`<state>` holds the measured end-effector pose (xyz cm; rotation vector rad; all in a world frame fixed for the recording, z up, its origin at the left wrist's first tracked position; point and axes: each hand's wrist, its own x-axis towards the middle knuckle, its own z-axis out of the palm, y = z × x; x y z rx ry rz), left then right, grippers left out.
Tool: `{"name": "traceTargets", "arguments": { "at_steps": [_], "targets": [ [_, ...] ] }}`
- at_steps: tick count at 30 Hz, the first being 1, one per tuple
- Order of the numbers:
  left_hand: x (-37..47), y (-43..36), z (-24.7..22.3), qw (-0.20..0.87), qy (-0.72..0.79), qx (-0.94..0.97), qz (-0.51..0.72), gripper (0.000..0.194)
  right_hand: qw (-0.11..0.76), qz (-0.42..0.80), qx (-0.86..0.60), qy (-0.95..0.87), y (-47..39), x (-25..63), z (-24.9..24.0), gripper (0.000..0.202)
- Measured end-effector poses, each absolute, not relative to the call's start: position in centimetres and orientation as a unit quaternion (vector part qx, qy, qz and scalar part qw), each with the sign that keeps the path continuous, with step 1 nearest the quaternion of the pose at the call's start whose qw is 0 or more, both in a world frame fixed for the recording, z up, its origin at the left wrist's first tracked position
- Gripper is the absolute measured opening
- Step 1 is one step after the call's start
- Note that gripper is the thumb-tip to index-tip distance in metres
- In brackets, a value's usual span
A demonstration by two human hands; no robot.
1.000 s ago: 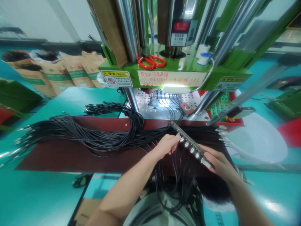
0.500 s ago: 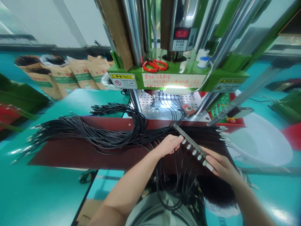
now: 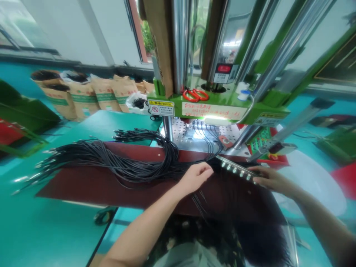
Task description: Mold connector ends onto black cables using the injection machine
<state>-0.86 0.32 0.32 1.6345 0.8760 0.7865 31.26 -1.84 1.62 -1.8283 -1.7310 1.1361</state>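
Observation:
My right hand point(image 3: 271, 180) grips the near end of a long metal fixture bar point(image 3: 235, 168) that carries a row of silver cable connectors. My left hand point(image 3: 196, 176) rests, fingers curled, on black cables just left of the bar's far end; whether it pinches one is unclear. A big bundle of black cables point(image 3: 116, 161) lies spread over the dark red bench top point(image 3: 91, 185), and more cables hang off the front edge below the bar.
A green moulding press point(image 3: 219, 107) with chrome columns stands behind the bench; red scissors point(image 3: 195, 95) lie on its deck. A white basin point(image 3: 314, 181) sits at right. Brown paper sacks point(image 3: 83, 96) line the far left wall.
The fixture bar has swung from a steep diagonal to lie flatter and further right, carried by my right hand. My left hand has come off the bar's connectors. The camera tilted up.

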Motion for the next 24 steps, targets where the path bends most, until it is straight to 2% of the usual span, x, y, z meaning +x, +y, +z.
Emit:
{"name": "traceTargets", "arguments": {
  "at_steps": [5, 9, 13, 16, 18, 22, 24],
  "targets": [
    [-1.8, 1.5, 0.5, 0.469, 0.394, 0.703, 0.362, 0.021, 0.046, 0.403, -0.588, -0.700, 5.1, 29.2, 3.5, 0.045],
    [-1.7, 2.5, 0.0, 0.367, 0.418, 0.745, 0.368, 0.021, 0.047, 0.304, -0.502, -0.808, 8.4, 26.9, 2.4, 0.028],
    [-1.2, 3.2, -1.1, 0.204, 0.440, 0.781, 0.394, 0.017, 0.054, 0.220, -0.476, -0.850, 9.0, 25.7, 0.5, 0.025],
    [-0.9, 3.1, -1.9, 0.168, 0.454, 0.786, 0.385, 0.012, 0.043, 0.156, -0.482, -0.861, 8.7, 25.8, 0.4, 0.023],
    [-0.6, 2.9, -2.3, 0.168, 0.462, 0.790, 0.367, 0.011, 0.081, 0.104, -0.487, -0.863, 9.0, 25.7, 0.8, 0.025],
    [-0.2, 2.6, -2.7, 0.167, 0.469, 0.797, 0.341, 0.010, 0.217, 0.044, -0.566, -0.794, 12.5, 23.5, 1.1, 0.029],
    [-0.2, 2.7, -2.7, 0.172, 0.473, 0.796, 0.338, 0.010, 0.229, 0.040, -0.593, -0.771, 15.3, 21.7, 0.8, 0.028]
  ]
}}
